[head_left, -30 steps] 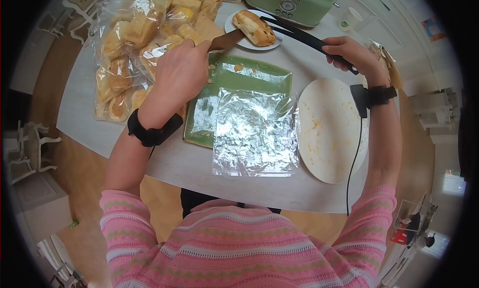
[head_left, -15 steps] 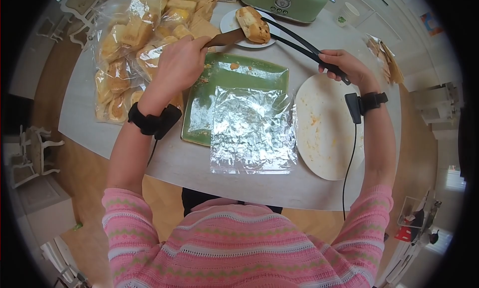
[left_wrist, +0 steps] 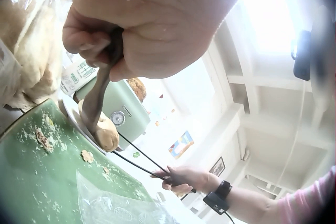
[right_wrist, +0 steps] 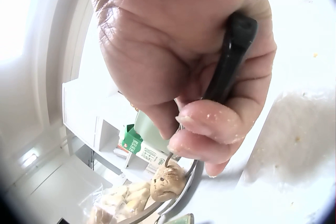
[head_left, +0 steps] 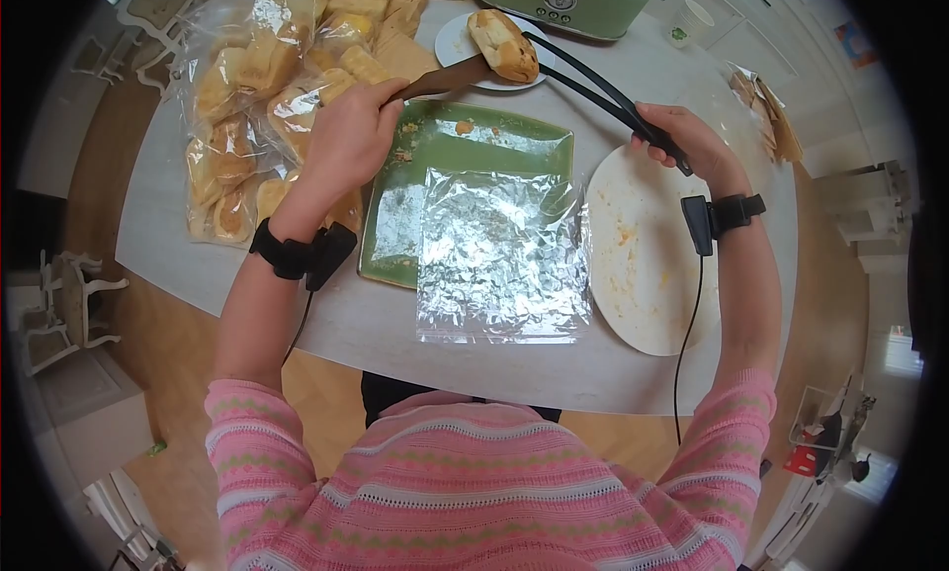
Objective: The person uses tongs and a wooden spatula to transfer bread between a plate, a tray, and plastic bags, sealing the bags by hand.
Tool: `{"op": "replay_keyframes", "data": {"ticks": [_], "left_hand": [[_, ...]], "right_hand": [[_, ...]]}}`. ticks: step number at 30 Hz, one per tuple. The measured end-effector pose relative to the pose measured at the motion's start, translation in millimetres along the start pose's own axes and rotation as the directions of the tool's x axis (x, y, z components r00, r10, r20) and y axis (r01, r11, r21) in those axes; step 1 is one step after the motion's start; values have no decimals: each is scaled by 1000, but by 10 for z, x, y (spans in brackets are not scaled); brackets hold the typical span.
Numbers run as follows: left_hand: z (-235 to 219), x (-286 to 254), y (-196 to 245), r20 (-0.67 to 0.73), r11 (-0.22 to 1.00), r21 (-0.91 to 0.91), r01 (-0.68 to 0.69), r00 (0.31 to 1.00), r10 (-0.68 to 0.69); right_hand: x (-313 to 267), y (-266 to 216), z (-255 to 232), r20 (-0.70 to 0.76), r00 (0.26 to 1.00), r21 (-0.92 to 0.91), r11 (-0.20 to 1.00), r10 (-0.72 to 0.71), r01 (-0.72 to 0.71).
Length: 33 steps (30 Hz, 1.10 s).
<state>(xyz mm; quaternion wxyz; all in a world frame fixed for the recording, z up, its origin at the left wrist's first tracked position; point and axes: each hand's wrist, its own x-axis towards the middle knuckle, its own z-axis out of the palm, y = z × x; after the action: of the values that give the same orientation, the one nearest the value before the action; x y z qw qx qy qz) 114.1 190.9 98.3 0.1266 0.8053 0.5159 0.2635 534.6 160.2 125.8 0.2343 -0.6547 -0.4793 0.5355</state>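
The left hand grips the handle of a brown spatula-like utensil, its end against the left side of a bread roll. Black tongs are held in the right hand, their tips at the roll's right side. The roll is tilted over a small white plate; whether it touches the plate is unclear. In the left wrist view the utensil reaches the roll. The right wrist view has the right hand's fingers curled round the tongs' handle.
Nearer the body, a clear plastic bag overlaps a green square plate with crumbs. An oval white plate lies on the right. Bagged bread fills the left side. A green toaster and a paper cup stand behind.
The roll has turned and tilted between the utensil and the tongs. Both hands have shifted slightly left, and the tongs' two arms appear further apart than a second ago.
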Motion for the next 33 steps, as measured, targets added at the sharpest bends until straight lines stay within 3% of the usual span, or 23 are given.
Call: {"op": "replay_keyframes", "data": {"ticks": [4,25,33], "left_hand": [[20,-24,-62,17,986,-160,45,999,-43],[-38,-105,-89,124,975,-221,21,992,7],[-18,-139,-165,104,961,-275,36,995,-7]], "right_hand": [[-55,8,-34,3,999,63,997,34,-34],[-79,60,72,47,999,82,997,12,-16],[49,84,8,87,996,20,1000,-6,5]]}}
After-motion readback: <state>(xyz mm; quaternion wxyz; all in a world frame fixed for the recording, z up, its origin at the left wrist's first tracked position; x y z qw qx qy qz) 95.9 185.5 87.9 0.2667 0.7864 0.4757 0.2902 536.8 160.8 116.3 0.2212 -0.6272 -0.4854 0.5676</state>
